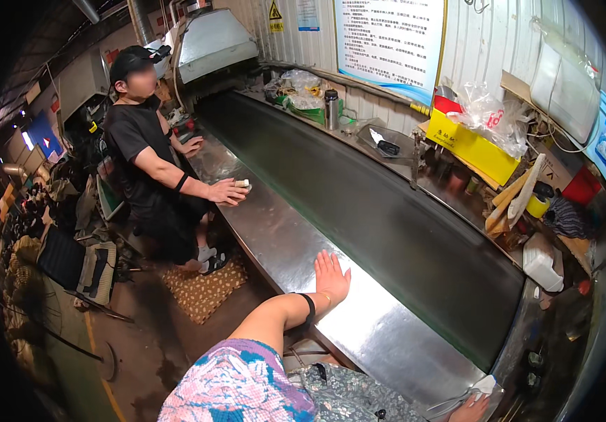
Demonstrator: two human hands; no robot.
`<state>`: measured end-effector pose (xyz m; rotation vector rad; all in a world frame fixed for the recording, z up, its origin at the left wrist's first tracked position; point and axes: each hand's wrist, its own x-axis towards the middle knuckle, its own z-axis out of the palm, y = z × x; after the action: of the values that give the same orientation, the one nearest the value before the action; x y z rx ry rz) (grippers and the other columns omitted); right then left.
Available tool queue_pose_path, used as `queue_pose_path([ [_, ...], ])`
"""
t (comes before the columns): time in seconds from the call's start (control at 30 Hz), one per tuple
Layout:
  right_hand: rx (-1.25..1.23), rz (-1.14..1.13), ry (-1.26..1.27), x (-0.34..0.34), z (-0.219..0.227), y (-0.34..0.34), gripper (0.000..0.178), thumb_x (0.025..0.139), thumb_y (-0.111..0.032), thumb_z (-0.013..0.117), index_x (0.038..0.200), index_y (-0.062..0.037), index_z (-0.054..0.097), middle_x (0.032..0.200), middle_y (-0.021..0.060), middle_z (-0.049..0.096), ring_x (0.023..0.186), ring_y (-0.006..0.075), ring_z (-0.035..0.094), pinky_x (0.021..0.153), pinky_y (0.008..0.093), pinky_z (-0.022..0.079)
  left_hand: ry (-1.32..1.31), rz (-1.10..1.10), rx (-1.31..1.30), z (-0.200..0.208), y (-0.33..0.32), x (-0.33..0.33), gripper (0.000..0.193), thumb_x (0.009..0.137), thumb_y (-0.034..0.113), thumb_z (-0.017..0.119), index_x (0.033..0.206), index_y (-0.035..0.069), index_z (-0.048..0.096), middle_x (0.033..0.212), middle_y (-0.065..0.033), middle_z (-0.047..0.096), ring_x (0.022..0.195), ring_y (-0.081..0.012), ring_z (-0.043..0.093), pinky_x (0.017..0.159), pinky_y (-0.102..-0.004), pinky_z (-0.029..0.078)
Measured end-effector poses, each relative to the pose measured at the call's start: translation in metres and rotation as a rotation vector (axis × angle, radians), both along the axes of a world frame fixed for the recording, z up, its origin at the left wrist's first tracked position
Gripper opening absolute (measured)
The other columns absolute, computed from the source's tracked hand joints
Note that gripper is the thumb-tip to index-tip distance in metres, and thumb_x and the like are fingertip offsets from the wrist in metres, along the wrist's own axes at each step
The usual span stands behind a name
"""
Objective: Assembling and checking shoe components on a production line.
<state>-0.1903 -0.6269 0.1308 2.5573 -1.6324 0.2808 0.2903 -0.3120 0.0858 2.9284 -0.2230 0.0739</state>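
My left hand lies flat on the shiny metal ledge, its fingers stretched out and nothing in them. A black band circles that forearm. At the lower right, my right hand is cut off by the picture's edge beside the ledge's near corner. It is next to a crumpled white and grey cloth-like piece; whether its fingers grip this is hidden. Beyond the ledge runs a long dark conveyor belt, bare in the part I see.
A co-worker in black stands at the left with both hands on the ledge. Along the far side are a flask, a grey tray, a yellow box with plastic bags and a white container. A chair stands at left.
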Motion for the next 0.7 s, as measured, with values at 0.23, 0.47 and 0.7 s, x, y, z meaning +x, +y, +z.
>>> queue_pose_path([
  [0.23,-0.079,0.034,0.036,-0.003,-0.024,-0.010,0.058,0.103,-0.044,0.036,0.140,-0.0015,0.048,0.140,0.0236,0.051,0.125,0.0450,0.048,0.105,0.0540,0.037,0.001,-0.008,-0.006,0.003,0.001,0.010,0.074,0.100,0.045,0.036,0.150,-0.008,0.025,0.158,-0.0307,0.015,0.149,-0.0438,0.009,0.121,-0.0511,0.005],
  [0.47,0.052,-0.048,-0.007,0.011,0.006,0.009,0.064,0.101,-0.048,0.036,0.142,0.0007,0.045,0.139,0.0273,0.050,0.125,0.0453,0.048,0.105,0.0548,0.036,-0.008,-0.012,-0.004,0.004,0.002,0.008,0.074,0.100,0.046,0.036,0.149,-0.008,0.025,0.157,-0.0318,0.015,0.149,-0.0438,0.009,0.121,-0.0503,0.005],
  [0.7,0.103,-0.022,-0.016,0.020,0.035,0.022,0.061,0.101,-0.044,0.039,0.140,0.0034,0.046,0.138,0.0293,0.049,0.125,0.0462,0.048,0.104,0.0524,0.037,0.024,-0.019,0.005,0.005,0.001,0.006,0.074,0.100,0.046,0.035,0.151,-0.007,0.024,0.159,-0.0296,0.014,0.149,-0.0432,0.009,0.121,-0.0504,0.004],
])
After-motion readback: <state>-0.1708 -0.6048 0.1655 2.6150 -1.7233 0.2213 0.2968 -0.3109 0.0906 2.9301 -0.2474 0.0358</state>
